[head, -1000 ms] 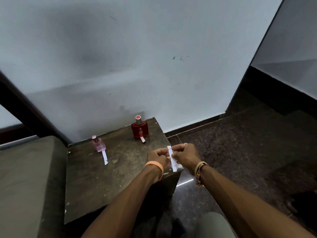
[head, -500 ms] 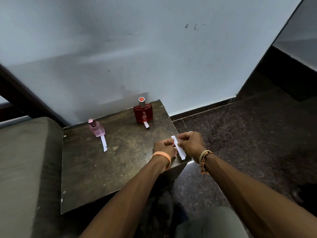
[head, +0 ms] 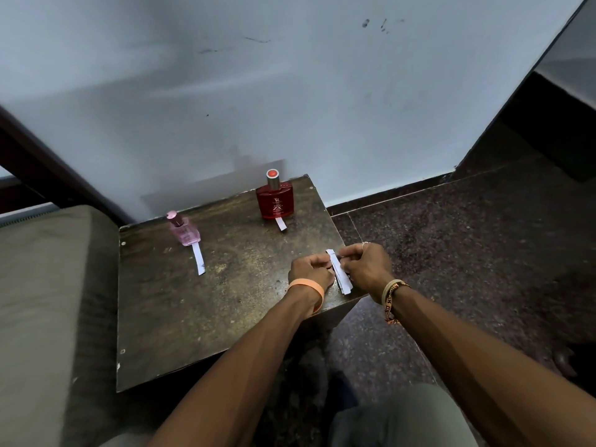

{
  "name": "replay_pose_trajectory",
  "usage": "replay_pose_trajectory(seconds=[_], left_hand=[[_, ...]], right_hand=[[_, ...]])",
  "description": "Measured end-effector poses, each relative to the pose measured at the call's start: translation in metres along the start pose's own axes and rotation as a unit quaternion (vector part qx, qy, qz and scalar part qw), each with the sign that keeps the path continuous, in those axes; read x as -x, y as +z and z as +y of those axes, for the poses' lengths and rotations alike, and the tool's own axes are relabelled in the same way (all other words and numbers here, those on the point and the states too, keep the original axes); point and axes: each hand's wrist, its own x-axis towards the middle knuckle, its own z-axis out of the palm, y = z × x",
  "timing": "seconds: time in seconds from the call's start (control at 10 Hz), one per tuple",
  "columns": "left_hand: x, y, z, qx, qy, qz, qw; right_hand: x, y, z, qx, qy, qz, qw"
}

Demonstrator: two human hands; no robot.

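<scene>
Over the right edge of a small dark table [head: 193, 311], my left hand [head: 309, 273] and my right hand [head: 366, 269] pinch a bundle of white paper strips [head: 339, 272] between them. A red perfume bottle [head: 274, 198] with a silver cap stands at the table's far side, a short paper strip [head: 281, 224] lying in front of it. At the far left stands a small pink bottle [head: 183, 230], with a longer white strip [head: 198, 259] lying in front of it.
A pale wall [head: 290, 91] rises right behind the table. A grey-brown cushion [head: 48, 301] borders the table on the left. Dark speckled floor [head: 467, 237] lies to the right, with a dark recess at the far right.
The view has tilted down, so table and bottles sit higher in frame. Both hands still hold the strips; the bundle now lies lower, over the table's right edge.
</scene>
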Motion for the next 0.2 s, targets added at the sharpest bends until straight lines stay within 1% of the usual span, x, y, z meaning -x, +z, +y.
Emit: replay_pose_trajectory(seconds=[0.2], left_hand=[[0.0118,-0.0089,0.0011,-0.068,0.042,0.01,0.997]], right_hand=[[0.0069,-0.0056,-0.0029,0.005,0.008,0.014,1.0]])
